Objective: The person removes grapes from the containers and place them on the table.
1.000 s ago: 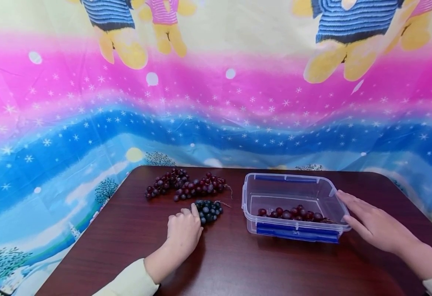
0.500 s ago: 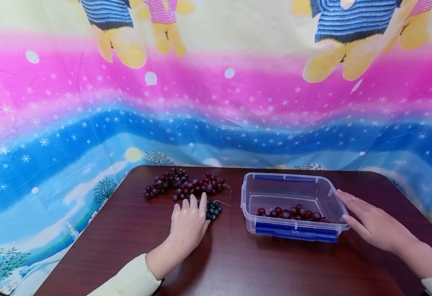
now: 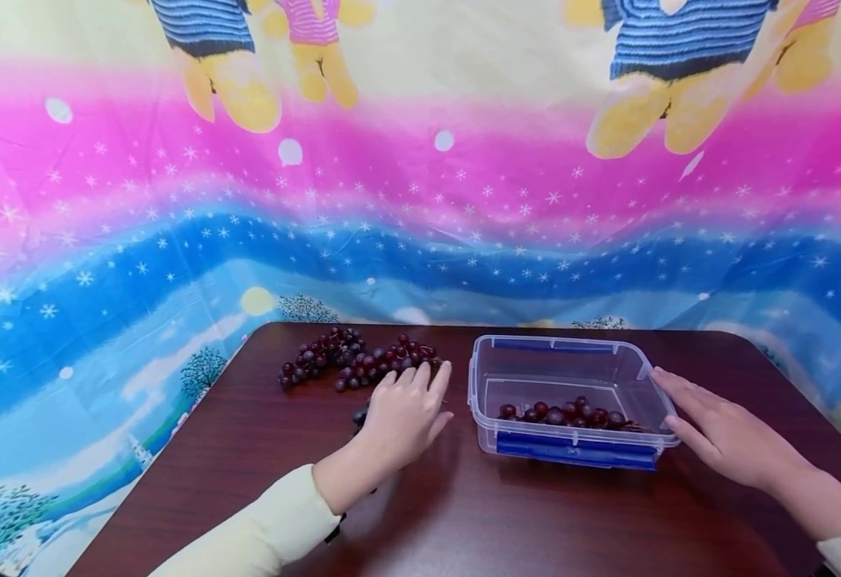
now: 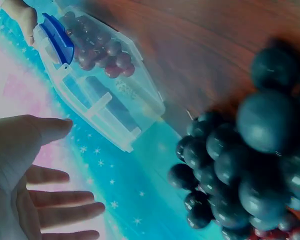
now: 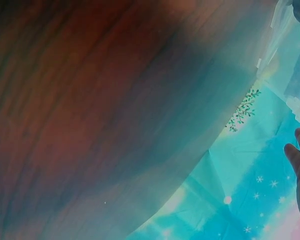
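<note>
My left hand (image 3: 404, 413) hovers with its fingers extended over or just beside a bunch of dark blue-black grapes (image 4: 230, 175). In the head view most of that bunch is hidden by the hand, and only a bit shows at its left. The left wrist view has the palm bare, with the grapes large and close at the right. My right hand (image 3: 738, 437) rests straight-fingered against the right rim of a clear plastic container (image 3: 575, 450) with blue latches. Inside the container lies a bunch of red grapes (image 3: 572, 414).
Two more bunches of dark red grapes, one at the left (image 3: 323, 354) and one beside it (image 3: 384, 365), lie toward the back of the brown table (image 3: 536, 521). Behind the table hangs a printed cloth (image 3: 392, 200) with snowflakes and bears.
My left hand has gone from the dark grapes' left side across them to the right, its fingers straightening. Dark grapes now show left of it. My right hand stays on the container.
</note>
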Action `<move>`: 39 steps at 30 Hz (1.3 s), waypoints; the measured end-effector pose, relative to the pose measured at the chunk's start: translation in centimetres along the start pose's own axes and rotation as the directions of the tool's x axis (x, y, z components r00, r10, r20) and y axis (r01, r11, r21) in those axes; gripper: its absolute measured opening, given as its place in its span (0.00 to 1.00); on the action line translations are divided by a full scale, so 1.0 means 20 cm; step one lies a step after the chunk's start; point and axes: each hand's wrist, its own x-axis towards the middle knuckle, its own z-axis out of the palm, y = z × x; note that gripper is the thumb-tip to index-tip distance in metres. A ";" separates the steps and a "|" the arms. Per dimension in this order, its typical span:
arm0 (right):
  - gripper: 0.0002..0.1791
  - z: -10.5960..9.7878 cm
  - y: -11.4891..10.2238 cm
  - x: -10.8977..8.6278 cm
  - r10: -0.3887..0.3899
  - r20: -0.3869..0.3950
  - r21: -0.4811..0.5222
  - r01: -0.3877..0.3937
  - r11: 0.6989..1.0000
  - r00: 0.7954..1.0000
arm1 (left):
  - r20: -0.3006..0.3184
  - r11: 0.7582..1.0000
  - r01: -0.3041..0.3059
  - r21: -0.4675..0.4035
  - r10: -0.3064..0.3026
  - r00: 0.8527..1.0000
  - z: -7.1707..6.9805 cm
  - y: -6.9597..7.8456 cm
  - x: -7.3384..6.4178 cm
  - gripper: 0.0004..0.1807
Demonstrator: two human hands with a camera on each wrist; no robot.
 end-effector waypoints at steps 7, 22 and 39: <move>0.38 0.00 0.00 0.00 -0.007 -0.009 -0.005 0.007 1.000 1.000 | -0.030 0.993 -0.093 -0.073 0.091 0.995 0.00 0.06 0.11 0.35; 0.39 -0.01 -0.01 0.00 0.021 0.014 0.005 -0.021 1.000 1.000 | 0.080 0.938 -0.186 -0.291 0.217 0.973 0.02 0.18 0.34 0.34; 0.38 0.00 0.00 0.00 -0.032 -0.048 -0.024 0.031 0.999 0.998 | 0.382 0.784 0.004 -0.621 0.298 0.875 0.11 0.34 0.58 0.31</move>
